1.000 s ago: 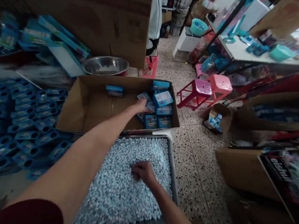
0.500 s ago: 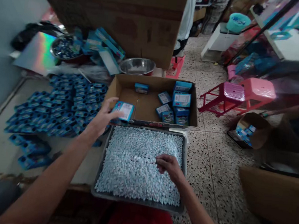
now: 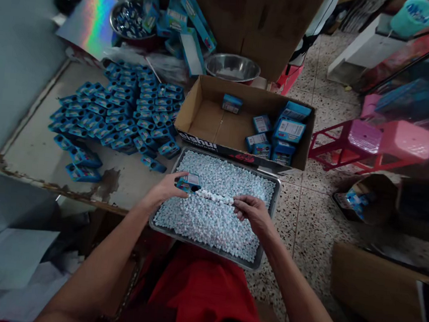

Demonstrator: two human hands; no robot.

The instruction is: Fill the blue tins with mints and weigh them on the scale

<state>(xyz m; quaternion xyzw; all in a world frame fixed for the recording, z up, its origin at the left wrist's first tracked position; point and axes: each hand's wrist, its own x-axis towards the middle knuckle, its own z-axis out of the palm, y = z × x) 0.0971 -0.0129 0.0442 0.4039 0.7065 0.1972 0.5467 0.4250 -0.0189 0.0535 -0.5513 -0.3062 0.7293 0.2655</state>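
Note:
My left hand (image 3: 170,187) grips a small blue printed box (image 3: 188,181) at its left end, above the tray. A dark opening in the box faces right. My right hand (image 3: 249,212) pinches the right end of a narrow scoop (image 3: 214,197), mostly hidden under a row of pale pellets. The scoop's left tip is at the box's opening; whether it is inside, I cannot tell. Below both hands lies a dark rectangular tray (image 3: 276,192) filled with small white and pale blue pellets (image 3: 208,226).
Behind the tray stands a cardboard carton (image 3: 189,105) with several blue boxes (image 3: 290,130) inside. Many blue boxes with holes (image 3: 116,113) lie packed on the table (image 3: 23,135) at left. A metal bowl (image 3: 233,67) sits behind the carton. Plastic stools (image 3: 361,137) stand at right.
My left hand has brought the blue box from the carton's front left corner to above the tray. My right hand has raised the scoop with pellets towards it. The view has shifted.

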